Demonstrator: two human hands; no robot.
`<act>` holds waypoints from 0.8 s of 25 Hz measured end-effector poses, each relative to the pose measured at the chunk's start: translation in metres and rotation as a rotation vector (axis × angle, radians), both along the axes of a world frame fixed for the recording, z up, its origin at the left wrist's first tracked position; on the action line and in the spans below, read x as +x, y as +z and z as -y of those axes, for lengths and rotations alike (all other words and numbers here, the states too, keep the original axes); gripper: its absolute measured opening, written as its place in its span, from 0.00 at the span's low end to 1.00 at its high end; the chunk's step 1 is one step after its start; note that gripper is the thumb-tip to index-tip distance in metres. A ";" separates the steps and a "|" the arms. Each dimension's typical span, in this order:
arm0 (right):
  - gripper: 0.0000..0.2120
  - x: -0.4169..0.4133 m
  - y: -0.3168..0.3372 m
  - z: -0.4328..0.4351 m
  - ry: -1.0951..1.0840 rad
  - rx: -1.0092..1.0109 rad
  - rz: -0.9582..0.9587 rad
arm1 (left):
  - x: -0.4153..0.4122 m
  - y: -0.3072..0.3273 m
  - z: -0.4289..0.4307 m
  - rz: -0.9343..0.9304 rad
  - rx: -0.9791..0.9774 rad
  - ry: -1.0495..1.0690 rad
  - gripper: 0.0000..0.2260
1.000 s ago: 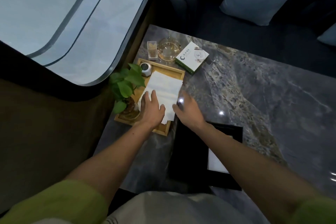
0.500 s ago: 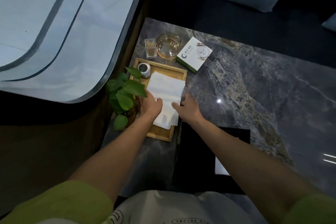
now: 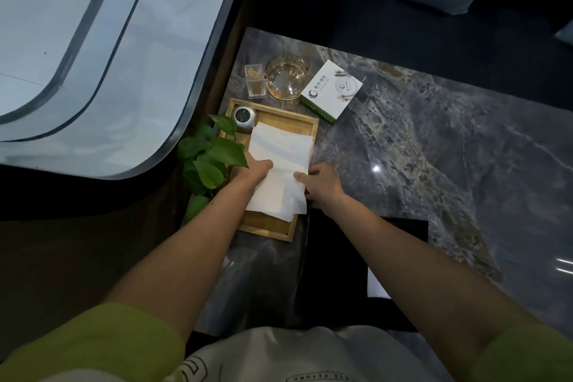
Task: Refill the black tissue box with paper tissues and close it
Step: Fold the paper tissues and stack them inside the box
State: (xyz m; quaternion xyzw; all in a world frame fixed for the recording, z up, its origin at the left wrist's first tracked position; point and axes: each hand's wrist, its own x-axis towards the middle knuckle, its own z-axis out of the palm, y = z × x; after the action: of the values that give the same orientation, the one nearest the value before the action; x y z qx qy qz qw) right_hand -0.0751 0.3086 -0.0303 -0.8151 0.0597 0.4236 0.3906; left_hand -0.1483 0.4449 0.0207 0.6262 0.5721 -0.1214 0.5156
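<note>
Tissues lie stacked on the wooden tray, long axis running away from the person, left hand and right hand pinching opposite long edges, while the black tissue box sits nearer the body, beneath the right forearm.

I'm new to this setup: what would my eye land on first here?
The bright white stack of paper tissues over the wooden tray stands out first, held at its sides by the left hand and right hand. Next come the black tissue box nearer the person and the green plant left of the tray.
</note>
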 end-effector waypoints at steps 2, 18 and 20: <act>0.15 -0.001 0.001 0.000 -0.006 -0.010 0.004 | 0.002 0.007 -0.002 0.009 -0.034 0.032 0.23; 0.14 -0.004 0.010 0.011 0.053 0.021 -0.024 | 0.009 0.028 -0.009 0.051 0.135 -0.253 0.25; 0.14 -0.003 0.012 0.012 0.039 0.051 -0.046 | 0.010 0.035 -0.009 0.067 0.167 -0.354 0.25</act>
State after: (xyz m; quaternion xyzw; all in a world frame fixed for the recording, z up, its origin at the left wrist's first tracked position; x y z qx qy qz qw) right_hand -0.0785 0.2970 -0.0180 -0.7960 0.0420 0.4510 0.4015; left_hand -0.1380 0.4538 0.0554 0.7614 0.4436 -0.1416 0.4511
